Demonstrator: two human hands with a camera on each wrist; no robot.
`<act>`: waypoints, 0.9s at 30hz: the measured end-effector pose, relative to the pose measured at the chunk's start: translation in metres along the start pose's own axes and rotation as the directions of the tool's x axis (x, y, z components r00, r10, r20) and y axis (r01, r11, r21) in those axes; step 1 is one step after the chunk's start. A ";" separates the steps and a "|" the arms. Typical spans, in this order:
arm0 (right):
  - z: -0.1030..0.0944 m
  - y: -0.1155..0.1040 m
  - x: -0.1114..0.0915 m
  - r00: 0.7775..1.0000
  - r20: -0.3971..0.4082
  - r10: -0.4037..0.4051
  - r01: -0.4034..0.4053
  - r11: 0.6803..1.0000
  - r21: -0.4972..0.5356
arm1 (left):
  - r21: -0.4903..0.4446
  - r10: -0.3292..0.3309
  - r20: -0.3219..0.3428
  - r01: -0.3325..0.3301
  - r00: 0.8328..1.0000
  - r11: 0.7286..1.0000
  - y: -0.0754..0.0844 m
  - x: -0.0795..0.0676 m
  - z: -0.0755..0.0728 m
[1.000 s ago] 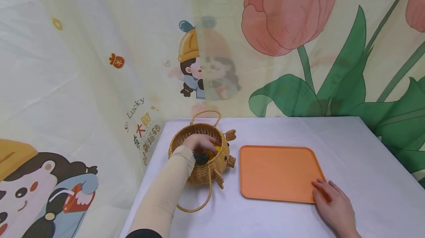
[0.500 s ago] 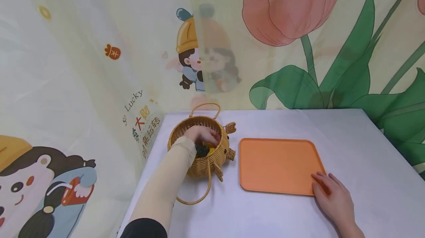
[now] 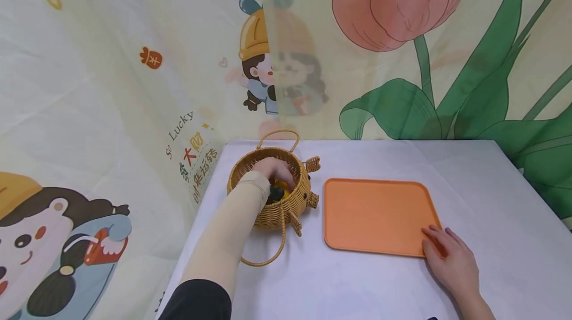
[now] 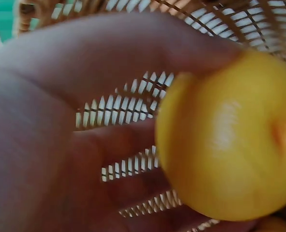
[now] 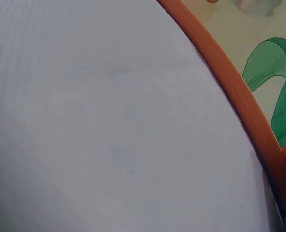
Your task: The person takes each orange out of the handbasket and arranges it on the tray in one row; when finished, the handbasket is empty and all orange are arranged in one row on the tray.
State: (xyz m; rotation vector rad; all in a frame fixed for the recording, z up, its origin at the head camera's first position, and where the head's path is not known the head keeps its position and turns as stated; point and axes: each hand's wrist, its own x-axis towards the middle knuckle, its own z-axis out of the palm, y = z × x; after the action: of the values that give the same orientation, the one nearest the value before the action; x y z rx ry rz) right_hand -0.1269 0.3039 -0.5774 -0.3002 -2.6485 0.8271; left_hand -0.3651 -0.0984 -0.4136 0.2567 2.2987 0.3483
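Observation:
My left hand (image 3: pixel 277 168) reaches down inside a wicker basket (image 3: pixel 268 218) shaped like a pig, at the left of the table. In the left wrist view it grips a round yellow fruit (image 4: pixel 220 145), the thumb over its top and the fingers round its far side. A sliver of another yellow-orange thing (image 4: pixel 277 224) shows below it. In the head view, a dark object (image 3: pixel 275 193) shows beside the left wrist. My right hand (image 3: pixel 453 260) rests at the front right corner of an orange tray (image 3: pixel 375 216), fingers relaxed and touching the rim.
The table has a white cloth (image 3: pixel 339 280). One basket handle (image 3: pixel 268 263) lies forward on it; the other stands up at the back. A printed curtain (image 3: pixel 201 37) hangs close behind the table and along its left side.
The view has tilted down a little, so everything sits higher in it. My left hand has shifted within the basket, over the yellow fruit. My right hand has stayed at the tray's corner.

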 end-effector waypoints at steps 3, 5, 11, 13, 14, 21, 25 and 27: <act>0.000 0.000 0.001 1.000 -0.008 -0.001 0.001 1.000 0.000 | 0.003 -0.049 0.008 0.049 0.999 0.999 0.005 0.002 -0.002; 0.001 0.000 0.000 1.000 -0.012 -0.001 0.001 1.000 0.001 | -0.022 -0.095 0.005 0.095 0.995 0.995 0.009 0.002 -0.003; 0.001 0.000 0.000 1.000 -0.009 0.002 -0.002 1.000 0.000 | 0.087 -0.130 0.010 0.129 0.991 0.988 0.013 0.006 -0.003; 0.001 0.001 0.000 1.000 -0.015 -0.002 0.002 1.000 -0.003 | 0.143 -0.126 0.001 0.124 0.992 0.982 0.013 0.007 -0.001; 0.001 0.001 0.001 1.000 -0.018 -0.005 0.005 1.000 -0.004 | 0.156 -0.126 -0.005 0.126 0.992 0.980 0.013 0.008 -0.001; 0.002 0.001 0.000 1.000 -0.023 -0.007 0.007 1.000 0.001 | 0.168 -0.116 -0.022 0.118 0.993 0.979 0.014 0.007 0.005; 0.003 0.001 -0.001 1.000 -0.021 -0.003 0.003 1.000 0.006 | 0.144 -0.082 -0.057 0.089 0.995 0.986 0.013 0.001 0.003; 0.003 0.002 0.000 1.000 -0.020 -0.002 0.002 1.000 0.004 | 0.074 -0.043 -0.076 0.048 0.996 0.996 0.011 -0.004 0.000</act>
State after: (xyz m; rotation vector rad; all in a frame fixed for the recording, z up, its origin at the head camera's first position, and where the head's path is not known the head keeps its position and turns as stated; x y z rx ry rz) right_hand -0.1274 0.3038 -0.5806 -0.3035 -2.6285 0.8243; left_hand -0.3617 -0.0894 -0.4071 0.2326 2.3899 0.2515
